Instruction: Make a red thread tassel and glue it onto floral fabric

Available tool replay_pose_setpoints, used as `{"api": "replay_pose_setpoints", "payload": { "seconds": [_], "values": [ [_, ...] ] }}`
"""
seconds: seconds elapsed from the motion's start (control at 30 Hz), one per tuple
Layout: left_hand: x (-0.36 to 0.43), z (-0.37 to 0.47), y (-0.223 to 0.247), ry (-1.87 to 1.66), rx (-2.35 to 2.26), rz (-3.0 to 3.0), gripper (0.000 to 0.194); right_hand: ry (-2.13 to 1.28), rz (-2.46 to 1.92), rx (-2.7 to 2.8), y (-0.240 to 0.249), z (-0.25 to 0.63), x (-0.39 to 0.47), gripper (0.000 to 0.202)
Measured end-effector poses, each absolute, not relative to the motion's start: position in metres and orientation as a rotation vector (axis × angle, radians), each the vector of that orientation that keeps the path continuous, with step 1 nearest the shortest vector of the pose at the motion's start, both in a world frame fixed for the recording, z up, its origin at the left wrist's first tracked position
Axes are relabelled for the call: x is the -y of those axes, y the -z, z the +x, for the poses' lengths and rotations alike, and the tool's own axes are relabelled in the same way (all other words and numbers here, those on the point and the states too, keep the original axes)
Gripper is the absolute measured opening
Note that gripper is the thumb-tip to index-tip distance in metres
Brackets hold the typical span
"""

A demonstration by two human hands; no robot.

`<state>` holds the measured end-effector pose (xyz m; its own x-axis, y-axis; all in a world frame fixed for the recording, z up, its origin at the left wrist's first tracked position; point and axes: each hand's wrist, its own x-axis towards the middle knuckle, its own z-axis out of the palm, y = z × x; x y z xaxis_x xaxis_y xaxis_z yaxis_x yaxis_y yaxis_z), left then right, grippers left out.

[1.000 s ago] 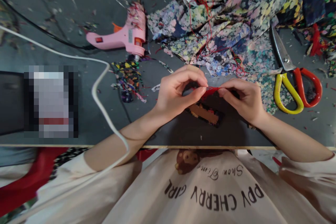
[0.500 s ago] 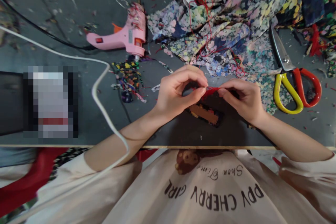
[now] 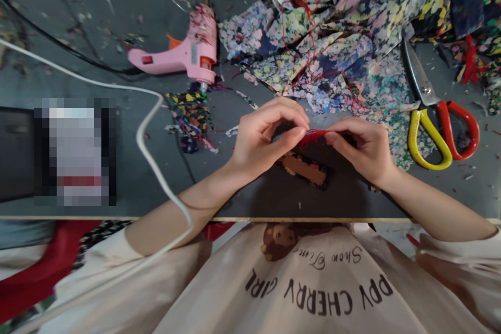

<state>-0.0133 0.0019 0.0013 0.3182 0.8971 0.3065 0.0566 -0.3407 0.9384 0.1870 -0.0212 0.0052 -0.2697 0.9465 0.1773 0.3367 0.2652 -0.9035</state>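
A small bundle of red thread (image 3: 313, 138) stretches between my two hands above the dark tabletop. My left hand (image 3: 270, 133) pinches its left end between thumb and fingertips. The right end sits in a pinch of my right hand (image 3: 362, 146). Some loose strands droop below the fingers. Just under the hands lies a flat brown strip (image 3: 304, 168) with a dark, ragged patterned edge; my left hand partly covers its upper left end.
A pink glue gun (image 3: 176, 57) lies at the upper left with a black cord. Scissors (image 3: 428, 99) with yellow and red handles lie right of my hands. Floral fabric scraps (image 3: 332, 36) spread behind them. A white cable (image 3: 151, 115) crosses my left forearm.
My left fingertips have shifted very slightly left along the red thread, so a little more of it shows. My right hand and the things on the table stay put.
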Motion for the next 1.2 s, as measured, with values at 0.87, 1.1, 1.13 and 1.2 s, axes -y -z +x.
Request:
{"api": "replay_pose_setpoints", "payload": {
  "seconds": [0.87, 1.1, 1.13, 1.2],
  "values": [
    [0.0001, -0.0150, -0.0013, -1.180, -0.828, 1.769, 0.017, -0.948, -1.131, 1.778, -0.0028, 0.1870, 0.0207, 0.009],
    [0.0019, -0.0140, -0.0030, -1.153, -0.847, 1.866, 0.009, -0.916, -1.098, 1.786, -0.0033, 0.1877, 0.0208, 0.008],
    [0.0021, -0.0141, -0.0031, -1.158, -0.854, 1.861, 0.008, -0.914, -1.096, 1.784, -0.0033, 0.1878, 0.0207, 0.009],
    [0.0024, -0.0143, -0.0033, -1.170, -0.857, 1.843, 0.009, -0.909, -1.097, 1.785, -0.0035, 0.1878, 0.0206, 0.009]
  ]
}}
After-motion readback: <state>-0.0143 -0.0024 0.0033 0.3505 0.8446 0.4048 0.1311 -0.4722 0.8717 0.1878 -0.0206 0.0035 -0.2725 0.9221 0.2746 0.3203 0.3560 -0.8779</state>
